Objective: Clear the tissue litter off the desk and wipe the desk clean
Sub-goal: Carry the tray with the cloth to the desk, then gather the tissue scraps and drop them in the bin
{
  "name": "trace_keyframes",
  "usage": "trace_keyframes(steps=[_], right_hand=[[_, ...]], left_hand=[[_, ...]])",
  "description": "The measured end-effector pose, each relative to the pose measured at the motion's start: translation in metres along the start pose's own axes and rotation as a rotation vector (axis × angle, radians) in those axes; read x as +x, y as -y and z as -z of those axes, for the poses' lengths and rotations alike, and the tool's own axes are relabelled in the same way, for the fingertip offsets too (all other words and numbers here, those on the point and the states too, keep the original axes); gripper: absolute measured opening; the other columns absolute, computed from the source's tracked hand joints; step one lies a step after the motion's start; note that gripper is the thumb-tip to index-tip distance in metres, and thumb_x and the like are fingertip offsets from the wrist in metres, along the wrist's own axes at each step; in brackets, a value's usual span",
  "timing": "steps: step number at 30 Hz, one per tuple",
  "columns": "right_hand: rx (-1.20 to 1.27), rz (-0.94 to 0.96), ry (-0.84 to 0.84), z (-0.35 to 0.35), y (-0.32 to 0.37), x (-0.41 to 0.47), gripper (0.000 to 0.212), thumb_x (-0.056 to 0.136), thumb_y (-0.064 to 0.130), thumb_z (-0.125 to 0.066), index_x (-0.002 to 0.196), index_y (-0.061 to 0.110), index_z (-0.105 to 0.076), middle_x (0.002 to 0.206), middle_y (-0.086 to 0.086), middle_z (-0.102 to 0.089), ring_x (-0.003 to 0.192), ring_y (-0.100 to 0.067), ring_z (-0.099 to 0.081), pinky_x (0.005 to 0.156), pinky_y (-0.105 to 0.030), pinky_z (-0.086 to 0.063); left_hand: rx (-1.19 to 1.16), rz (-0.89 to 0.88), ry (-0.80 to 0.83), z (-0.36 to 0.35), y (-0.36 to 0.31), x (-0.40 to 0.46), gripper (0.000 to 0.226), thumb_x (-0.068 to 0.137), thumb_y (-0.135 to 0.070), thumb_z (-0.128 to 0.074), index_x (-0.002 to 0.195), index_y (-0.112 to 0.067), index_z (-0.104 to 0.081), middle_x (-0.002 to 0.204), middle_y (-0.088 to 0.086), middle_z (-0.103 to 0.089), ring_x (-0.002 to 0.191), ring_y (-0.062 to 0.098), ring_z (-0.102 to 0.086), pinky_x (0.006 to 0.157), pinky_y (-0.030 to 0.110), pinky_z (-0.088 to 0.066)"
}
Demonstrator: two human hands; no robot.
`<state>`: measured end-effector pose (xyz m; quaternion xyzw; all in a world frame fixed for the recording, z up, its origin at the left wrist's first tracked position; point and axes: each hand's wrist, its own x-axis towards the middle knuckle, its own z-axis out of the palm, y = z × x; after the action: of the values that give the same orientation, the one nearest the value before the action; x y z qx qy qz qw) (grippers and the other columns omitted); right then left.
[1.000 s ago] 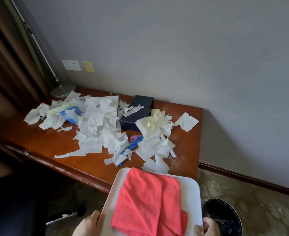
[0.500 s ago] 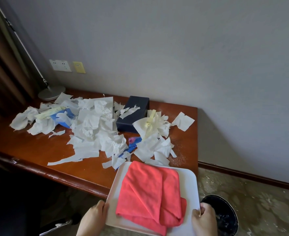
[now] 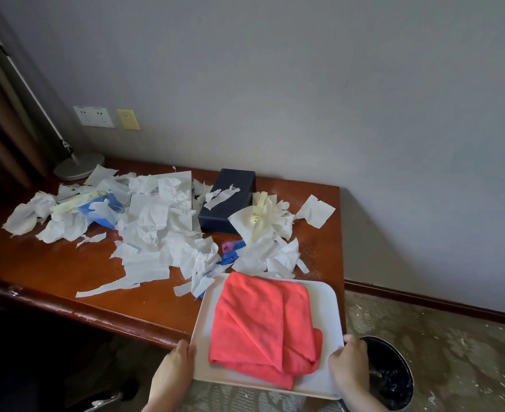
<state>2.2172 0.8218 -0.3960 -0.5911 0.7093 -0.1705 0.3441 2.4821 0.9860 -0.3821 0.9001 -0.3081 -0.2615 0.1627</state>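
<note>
The white tray (image 3: 328, 295) has slid further onto the desk (image 3: 52, 263), left hand (image 3: 172, 370) and right hand (image 3: 349, 367) gripping its edges; tissue litter (image 3: 156, 227) lies untouched beyond the red cloth (image 3: 263, 325), clearing unstarted

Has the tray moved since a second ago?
Yes. The tray has gone forward over the desk edge, its far rim now covering tissue scraps.

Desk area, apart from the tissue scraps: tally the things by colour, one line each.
Red: 1, the cloth
White: 1, the tray
Dark blue: 1, the tissue box
Black: 1, the bin
Silver: 1, the lamp base
Total: 5
</note>
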Motion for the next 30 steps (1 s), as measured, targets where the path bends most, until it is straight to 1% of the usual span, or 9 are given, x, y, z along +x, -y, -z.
trace_keyframes(steps=[5,8,12,14,16,19,22,25,30], right_hand=[[0.025,-0.030,-0.024,-0.004,-0.003,0.001,0.028,0.090,0.000,-0.046,0.116,-0.004,-0.054,0.122,-0.022,-0.047,0.109,-0.038,-0.050,0.094,-0.042,-0.039],[0.031,-0.050,-0.037,-0.005,-0.001,0.001,0.031,0.089,-0.001,-0.047,0.119,-0.004,-0.054,0.123,-0.023,-0.048,0.112,-0.039,-0.048,0.097,-0.045,-0.039],[-0.030,0.029,-0.068,-0.003,0.019,-0.002,0.042,0.086,0.002,-0.051,0.128,0.001,-0.051,0.131,-0.020,-0.048,0.120,-0.037,-0.042,0.098,-0.042,-0.036],[-0.059,0.108,-0.087,-0.002,0.036,-0.003,0.048,0.087,0.003,-0.052,0.134,0.003,-0.046,0.138,-0.017,-0.045,0.127,-0.034,-0.038,0.104,-0.041,-0.031],[-0.075,0.210,-0.094,-0.002,0.055,-0.004,0.049,0.088,0.002,-0.051,0.137,0.003,-0.044,0.141,-0.014,-0.044,0.130,-0.031,-0.037,0.107,-0.038,-0.027],[-0.081,0.359,-0.063,-0.004,0.082,-0.006,0.050,0.091,0.002,-0.046,0.140,0.004,-0.039,0.146,-0.010,-0.041,0.134,-0.028,-0.035,0.109,-0.034,-0.026],[-0.090,0.399,-0.045,-0.006,0.101,-0.009,0.051,0.094,0.006,-0.041,0.144,0.009,-0.034,0.151,-0.004,-0.034,0.139,-0.022,-0.029,0.109,-0.033,-0.028],[-0.086,0.396,-0.052,-0.007,0.116,-0.016,0.049,0.096,0.008,-0.039,0.145,0.011,-0.032,0.152,-0.002,-0.032,0.138,-0.021,-0.028,0.106,-0.032,-0.028],[-0.093,0.385,-0.073,-0.009,0.125,-0.023,0.049,0.096,0.010,-0.039,0.145,0.012,-0.033,0.150,-0.003,-0.034,0.137,-0.021,-0.030,0.105,-0.032,-0.029]], left_hand=[[-0.096,0.043,0.003,-0.005,0.003,0.000,0.028,0.101,-0.028,-0.034,0.078,-0.017,-0.046,0.078,0.000,-0.059,0.075,0.018,-0.057,0.067,0.029,-0.043],[-0.135,0.071,-0.030,-0.002,-0.004,0.000,0.029,0.101,-0.029,-0.033,0.079,-0.017,-0.048,0.082,0.002,-0.060,0.077,0.018,-0.057,0.069,0.031,-0.045],[-0.157,0.013,-0.150,0.012,-0.021,0.007,0.026,0.101,-0.027,-0.030,0.090,-0.016,-0.051,0.095,0.002,-0.057,0.082,0.017,-0.054,0.078,0.035,-0.049],[-0.109,-0.083,-0.181,0.023,-0.034,0.014,0.027,0.101,-0.025,-0.030,0.110,-0.016,-0.053,0.109,0.001,-0.056,0.097,0.018,-0.055,0.086,0.034,-0.048],[-0.023,-0.161,-0.175,0.036,-0.051,0.023,0.034,0.102,-0.023,-0.029,0.130,-0.016,-0.046,0.129,0.002,-0.052,0.117,0.019,-0.051,0.094,0.032,-0.045],[0.085,-0.274,-0.147,0.052,-0.079,0.034,0.041,0.102,-0.019,-0.025,0.142,-0.015,-0.034,0.143,0.003,-0.042,0.129,0.021,-0.043,0.099,0.033,-0.043],[0.124,-0.372,-0.130,0.060,-0.101,0.041,0.045,0.102,-0.020,-0.026,0.147,-0.014,-0.025,0.148,0.005,-0.035,0.135,0.022,-0.034,0.104,0.034,-0.037],[0.126,-0.375,-0.110,0.062,-0.115,0.046,0.048,0.103,-0.022,-0.027,0.149,-0.013,-0.017,0.155,0.005,-0.022,0.142,0.021,-0.021,0.111,0.035,-0.030],[0.184,-0.413,-0.083,0.062,-0.124,0.053,0.049,0.103,-0.025,-0.026,0.150,-0.015,-0.014,0.156,0.002,-0.017,0.143,0.019,-0.017,0.109,0.036,-0.032]])
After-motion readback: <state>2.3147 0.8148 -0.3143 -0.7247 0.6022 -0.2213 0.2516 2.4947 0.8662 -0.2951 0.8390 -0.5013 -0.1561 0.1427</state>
